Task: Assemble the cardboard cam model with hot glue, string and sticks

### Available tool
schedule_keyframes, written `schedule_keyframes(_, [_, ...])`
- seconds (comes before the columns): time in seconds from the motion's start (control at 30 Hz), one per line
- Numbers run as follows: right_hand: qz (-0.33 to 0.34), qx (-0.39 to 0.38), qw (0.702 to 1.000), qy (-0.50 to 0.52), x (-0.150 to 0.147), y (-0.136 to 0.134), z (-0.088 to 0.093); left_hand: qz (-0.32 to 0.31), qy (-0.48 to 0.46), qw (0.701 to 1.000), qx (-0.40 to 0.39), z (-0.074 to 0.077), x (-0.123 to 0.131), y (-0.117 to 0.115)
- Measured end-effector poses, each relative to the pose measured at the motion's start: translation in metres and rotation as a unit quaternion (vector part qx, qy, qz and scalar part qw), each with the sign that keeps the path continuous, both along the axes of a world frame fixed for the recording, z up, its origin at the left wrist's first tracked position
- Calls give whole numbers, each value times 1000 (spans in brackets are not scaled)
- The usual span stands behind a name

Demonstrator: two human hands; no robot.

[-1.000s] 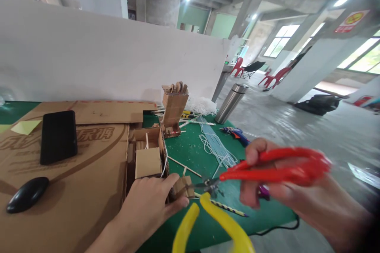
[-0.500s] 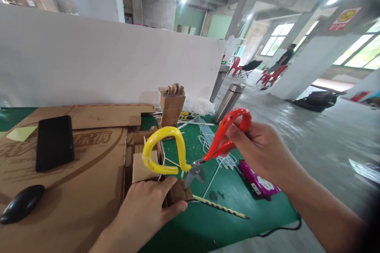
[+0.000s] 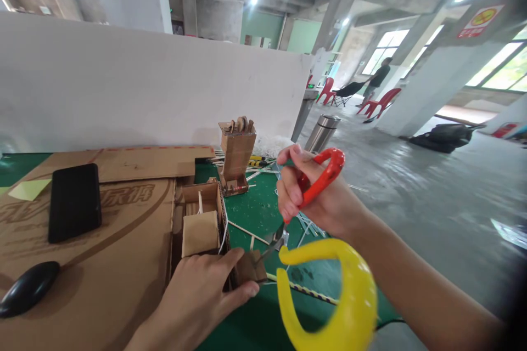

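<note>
My right hand [image 3: 310,189] grips the red handle of a pair of scissors [image 3: 325,178], raised over the green table. Their yellow handle [image 3: 364,290] swings wide toward me, and the metal blades reach a small folded cardboard piece [image 3: 248,267]. One blade tip seems to touch that piece; whether it is in the cardboard I cannot tell. My left hand [image 3: 200,290] pinches the piece between thumb and fingers, at the near end of an open cardboard box [image 3: 220,205]. A cardboard block [image 3: 200,233] and white string sit in the box. A patterned pencil [image 3: 315,293] lies partly behind the yellow handle.
Left, a big cardboard sheet [image 3: 123,263] bears a black tablet-like device [image 3: 74,203] and a black mouse [image 3: 29,288]. Behind stand a cardboard holder [image 3: 237,153] and a steel flask [image 3: 323,130], near thin sticks and shredded white material. A person [image 3: 377,78] is far off.
My right hand has turned and shifted left with the scissors. The yellow handle has swung from the left over to the near right. My left hand stays in place. The purple object is now hidden.
</note>
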State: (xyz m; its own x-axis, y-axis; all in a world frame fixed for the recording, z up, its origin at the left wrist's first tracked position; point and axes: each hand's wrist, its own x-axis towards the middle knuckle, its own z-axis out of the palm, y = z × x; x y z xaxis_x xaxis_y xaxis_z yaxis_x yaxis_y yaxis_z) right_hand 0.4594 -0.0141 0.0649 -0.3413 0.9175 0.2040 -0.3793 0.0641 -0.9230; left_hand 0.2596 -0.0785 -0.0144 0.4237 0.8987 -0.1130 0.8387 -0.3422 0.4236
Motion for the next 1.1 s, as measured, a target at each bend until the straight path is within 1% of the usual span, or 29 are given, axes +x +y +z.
schedule_keyframes(0.07, [32,-8,999,-4,-5,3,4,-12,35,999,-20,2,1,1])
schedule_keyframes(0.13, [66,-13,998,-8,-10,7,7,-11,46,999,-23,1,2,2])
schedule_keyframes(0.3, [180,-17,984,11,-17,21,8,-5,41,999,-19,-3,0,2])
schedule_keyframes(0.4, [240,-28,970,16,-22,30,9,-3,48,999,-22,-2,1,1])
schedule_keyframes(0.5, [313,-36,949,10,-28,39,10,2,63,997,-35,1,3,1])
schedule_keyframes(0.6, [395,-25,918,4,-34,47,11,3,66,997,-42,2,4,1])
schedule_keyframes(0.7, [461,-20,887,-16,-40,54,13,-8,55,998,-27,1,4,1])
schedule_keyframes(0.8, [507,-31,860,-39,-46,60,17,-17,44,999,-9,-2,1,2])
schedule_keyframes(0.9, [526,-38,848,-51,-52,63,20,-10,48,999,-2,-5,0,3])
schedule_keyframes(0.97, [514,-35,855,-55,-56,62,19,-8,50,999,1,-6,-1,2])
schedule_keyframes(1.03, [470,-28,881,-55,-57,56,17,-9,45,999,5,-5,-1,1])
schedule_keyframes(1.1, [396,-20,916,-54,-53,46,17,-12,38,999,6,-4,-2,0])
